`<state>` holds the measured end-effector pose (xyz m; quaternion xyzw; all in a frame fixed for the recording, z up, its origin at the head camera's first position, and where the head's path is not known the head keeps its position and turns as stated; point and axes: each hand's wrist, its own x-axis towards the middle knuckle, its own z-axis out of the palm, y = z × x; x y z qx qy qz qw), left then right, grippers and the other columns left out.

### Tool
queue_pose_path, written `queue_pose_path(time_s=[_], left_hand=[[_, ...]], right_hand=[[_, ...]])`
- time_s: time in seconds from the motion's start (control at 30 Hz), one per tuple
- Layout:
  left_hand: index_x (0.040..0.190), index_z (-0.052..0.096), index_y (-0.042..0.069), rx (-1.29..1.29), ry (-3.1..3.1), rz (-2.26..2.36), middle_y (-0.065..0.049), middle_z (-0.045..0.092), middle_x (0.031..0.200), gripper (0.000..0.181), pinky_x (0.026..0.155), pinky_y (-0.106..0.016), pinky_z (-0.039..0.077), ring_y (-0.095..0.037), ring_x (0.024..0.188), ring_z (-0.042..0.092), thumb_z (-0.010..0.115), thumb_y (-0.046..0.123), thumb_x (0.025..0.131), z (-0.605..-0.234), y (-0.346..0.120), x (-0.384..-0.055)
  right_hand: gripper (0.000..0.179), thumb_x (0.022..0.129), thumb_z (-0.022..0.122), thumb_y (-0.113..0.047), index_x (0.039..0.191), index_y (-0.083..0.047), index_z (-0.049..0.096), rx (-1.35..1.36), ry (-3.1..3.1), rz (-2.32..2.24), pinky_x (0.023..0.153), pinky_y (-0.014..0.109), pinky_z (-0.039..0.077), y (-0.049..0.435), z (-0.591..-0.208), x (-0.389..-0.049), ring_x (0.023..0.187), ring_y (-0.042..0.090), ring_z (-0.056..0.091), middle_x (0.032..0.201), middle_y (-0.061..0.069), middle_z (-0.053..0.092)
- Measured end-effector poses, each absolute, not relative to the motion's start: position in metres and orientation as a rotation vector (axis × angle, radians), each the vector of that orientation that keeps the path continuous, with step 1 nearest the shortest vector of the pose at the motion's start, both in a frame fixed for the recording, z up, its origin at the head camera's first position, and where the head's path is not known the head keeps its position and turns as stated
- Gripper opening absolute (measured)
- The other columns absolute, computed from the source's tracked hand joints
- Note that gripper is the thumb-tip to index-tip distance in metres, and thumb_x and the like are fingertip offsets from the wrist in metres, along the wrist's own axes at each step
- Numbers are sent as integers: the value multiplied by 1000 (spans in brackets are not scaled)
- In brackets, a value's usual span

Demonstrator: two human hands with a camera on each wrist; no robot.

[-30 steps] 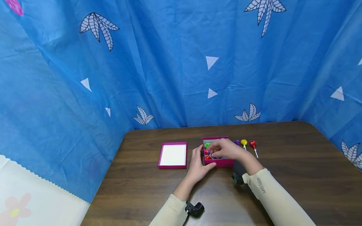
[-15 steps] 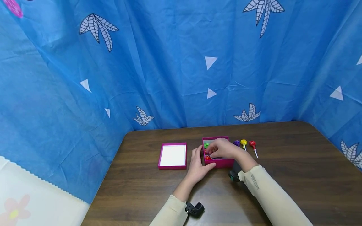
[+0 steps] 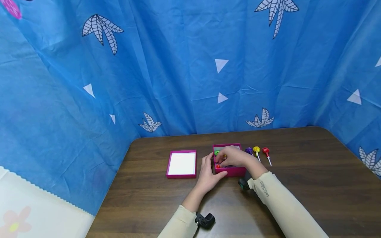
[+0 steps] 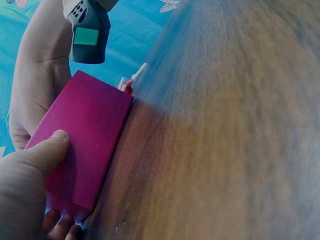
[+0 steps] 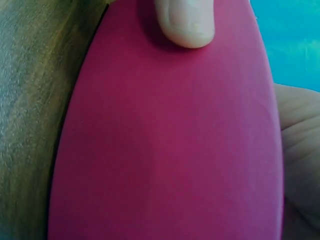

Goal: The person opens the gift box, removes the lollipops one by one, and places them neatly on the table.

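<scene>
An open magenta box (image 3: 236, 172) stands on the table with wrapped lollipops inside, among them a green lollipop (image 3: 217, 152) and a red lollipop (image 3: 218, 166). My left hand (image 3: 206, 178) holds the box's near left corner, fingers along its left side; in the left wrist view the thumb presses the magenta wall (image 4: 92, 130). My right hand (image 3: 234, 156) reaches over the front wall into the box, fingers bent down among the lollipops at the left. I cannot tell whether those fingertips pinch one. In the right wrist view the box wall (image 5: 165, 150) hides them.
A shallow magenta tray-like lid (image 3: 181, 176) with a white inside lies left of the box. To the right lie purple (image 3: 249, 150), yellow (image 3: 256, 150) and red (image 3: 266, 151) lollipops with white sticks. A blue curtain (image 3: 190, 82) hangs behind the table.
My right hand and forearm have shifted slightly left inside the box, covering more of the red lollipops. My left hand has kept its place on the corner.
</scene>
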<state>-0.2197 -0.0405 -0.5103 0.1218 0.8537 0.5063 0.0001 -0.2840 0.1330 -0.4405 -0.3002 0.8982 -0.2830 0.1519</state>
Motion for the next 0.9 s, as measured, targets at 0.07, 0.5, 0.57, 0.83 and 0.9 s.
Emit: queue_pose_path(time_s=[0.07,0.5,0.57,0.83,0.9], left_hand=[[156,24,17,385,2683,1589,-8,34,152,91,116,-52,39,-28,141,39,76,45,87,-510,-40,-220],[156,25,15,381,2694,1586,-8,34,151,91,115,-48,41,-27,141,40,77,42,86,-509,-39,-219],[156,25,15,382,2697,1580,-9,34,151,92,115,-48,41,-27,141,39,77,42,86,-509,-39,-219],[156,25,16,382,2698,1579,-9,34,151,92,115,-49,40,-28,142,39,77,43,86,-508,-40,-220],[157,25,16,377,2697,1578,-9,34,152,91,116,-50,40,-27,142,39,77,43,86,-508,-40,-220]], right_hand=[[14,85,79,-14,99,-15,77,-873,2576,-801,83,32,57,133,-440,-284,85,7,66,90,-7,75],[11,85,80,-16,96,-17,79,-947,2593,-696,81,28,57,128,-447,-285,79,4,62,86,-8,74],[11,85,80,-17,96,-17,80,-937,2594,-696,82,29,56,129,-446,-285,79,5,61,87,-8,74],[10,85,79,-17,95,-17,79,-951,2598,-708,82,29,55,128,-445,-283,80,5,61,87,-9,74],[10,85,79,-17,95,-17,79,-948,2600,-712,83,30,56,128,-444,-283,81,5,62,88,-8,74]])
